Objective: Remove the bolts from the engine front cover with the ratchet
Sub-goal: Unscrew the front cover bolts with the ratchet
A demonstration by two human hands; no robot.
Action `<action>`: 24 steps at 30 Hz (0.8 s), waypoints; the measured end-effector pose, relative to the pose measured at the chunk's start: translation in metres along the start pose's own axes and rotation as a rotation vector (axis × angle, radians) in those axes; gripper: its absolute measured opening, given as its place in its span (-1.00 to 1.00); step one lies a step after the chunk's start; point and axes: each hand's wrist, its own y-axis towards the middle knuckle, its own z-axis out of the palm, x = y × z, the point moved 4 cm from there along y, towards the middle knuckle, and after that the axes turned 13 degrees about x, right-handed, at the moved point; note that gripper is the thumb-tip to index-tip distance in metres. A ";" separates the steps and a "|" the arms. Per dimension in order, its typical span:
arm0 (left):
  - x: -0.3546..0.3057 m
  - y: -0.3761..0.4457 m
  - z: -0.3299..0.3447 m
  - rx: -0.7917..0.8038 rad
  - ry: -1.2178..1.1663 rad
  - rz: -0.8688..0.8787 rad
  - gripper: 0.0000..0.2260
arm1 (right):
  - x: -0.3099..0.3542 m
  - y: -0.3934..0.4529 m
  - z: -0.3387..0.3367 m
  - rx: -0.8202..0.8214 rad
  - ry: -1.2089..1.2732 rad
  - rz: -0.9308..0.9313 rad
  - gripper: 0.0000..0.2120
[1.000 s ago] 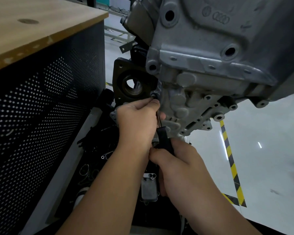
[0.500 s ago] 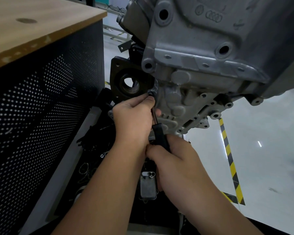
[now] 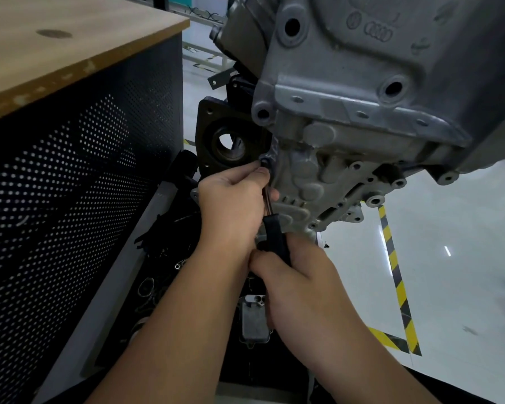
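The grey cast engine front cover [image 3: 318,176] hangs under the large engine block [image 3: 391,68]. A ratchet [image 3: 274,237] with a black handle and thin metal shaft points up to a bolt [image 3: 265,163] at the cover's left edge. My left hand [image 3: 231,205] curls round the upper shaft, its fingertips at the ratchet head by the bolt. My right hand [image 3: 301,284] grips the black handle from below. The ratchet head is mostly hidden by my left fingers.
A wooden-topped bench [image 3: 56,45] with a black perforated side panel [image 3: 70,185] stands close on the left. A dark flange with a round hole [image 3: 228,144] sits left of the bolt. Loose parts [image 3: 169,258] lie below. Yellow-black floor tape [image 3: 394,266] runs on the right.
Both hands and the ratchet hold the same place on the bolt; the view has shifted slightly, with no clear turn of the handle visible.
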 end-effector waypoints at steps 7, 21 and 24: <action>0.002 0.002 0.001 0.013 0.033 0.000 -0.90 | -0.003 0.001 0.001 -0.021 -0.028 0.039 -0.93; 0.005 0.012 -0.001 0.040 -0.153 -0.098 -0.84 | 0.008 -0.003 -0.004 -0.060 -0.569 0.020 -0.63; 0.002 0.013 -0.001 0.066 -0.133 -0.162 -0.94 | 0.008 -0.002 -0.005 -0.041 -0.528 0.018 -0.67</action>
